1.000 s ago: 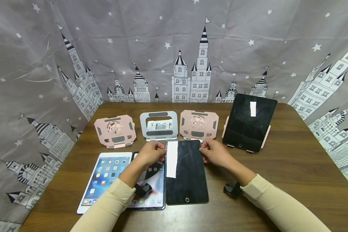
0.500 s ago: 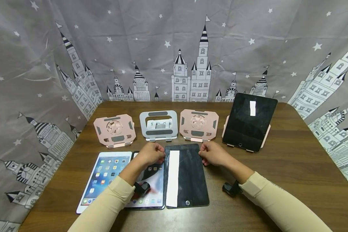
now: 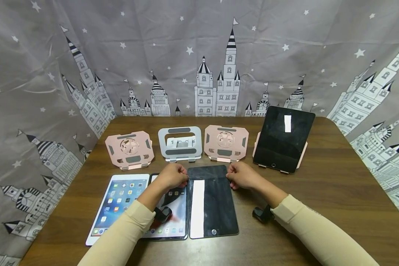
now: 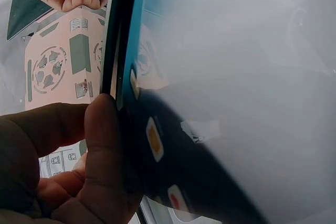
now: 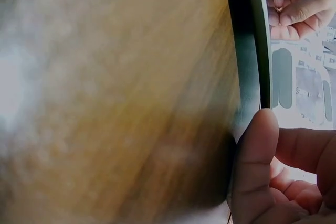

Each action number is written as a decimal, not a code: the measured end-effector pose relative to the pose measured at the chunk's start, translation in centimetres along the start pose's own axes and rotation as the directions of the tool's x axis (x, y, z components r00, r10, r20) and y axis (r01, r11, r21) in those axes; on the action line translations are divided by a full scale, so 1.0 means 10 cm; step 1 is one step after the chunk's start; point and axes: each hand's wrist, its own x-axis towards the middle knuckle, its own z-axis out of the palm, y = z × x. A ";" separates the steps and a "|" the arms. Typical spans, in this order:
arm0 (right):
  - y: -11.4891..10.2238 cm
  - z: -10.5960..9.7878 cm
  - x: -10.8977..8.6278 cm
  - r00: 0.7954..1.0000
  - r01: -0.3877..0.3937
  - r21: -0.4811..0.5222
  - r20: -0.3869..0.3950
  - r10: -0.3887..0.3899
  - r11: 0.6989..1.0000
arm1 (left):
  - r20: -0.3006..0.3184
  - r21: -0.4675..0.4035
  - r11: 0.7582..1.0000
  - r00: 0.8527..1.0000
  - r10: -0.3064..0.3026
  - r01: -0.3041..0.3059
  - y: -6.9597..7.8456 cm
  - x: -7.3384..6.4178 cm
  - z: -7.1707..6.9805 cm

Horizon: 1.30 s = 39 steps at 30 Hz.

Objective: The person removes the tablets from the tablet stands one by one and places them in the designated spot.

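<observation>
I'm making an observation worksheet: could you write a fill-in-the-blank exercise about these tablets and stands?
The frame of the leftmost tablet is coloured ____.
The stands flanking the light grey stand are coloured ____.
The held tablet has the left grip at its left edge and the right grip at its ____ edge.
Counting the one behind the propped tablet, there are ____ stands.

Missing words: white; pink; right; four.

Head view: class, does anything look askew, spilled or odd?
Stark white strips, possibly glare, break up the dark held tablet and dark propped tablet; the leftmost stand sits askew, angled unlike the gray stand. No spill shows.
</observation>
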 end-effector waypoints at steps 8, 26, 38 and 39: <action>0.01 0.01 0.01 1.000 -0.013 -0.004 0.001 0.013 1.000 | -0.016 0.031 0.999 1.000 -0.006 0.006 0.00 0.01 0.01; -0.02 0.01 0.00 0.998 -0.069 -0.007 -0.009 0.069 0.998 | -0.056 0.115 0.993 0.998 -0.014 0.021 0.06 -0.02 0.04; -0.01 0.01 -0.01 0.998 -0.056 -0.035 -0.024 0.056 0.998 | -0.069 0.140 0.990 0.998 0.002 0.008 0.05 0.01 0.06; -0.01 0.01 -0.02 0.998 -0.053 -0.037 -0.027 0.052 0.998 | -0.070 0.142 0.990 0.998 0.005 0.005 0.05 0.01 0.06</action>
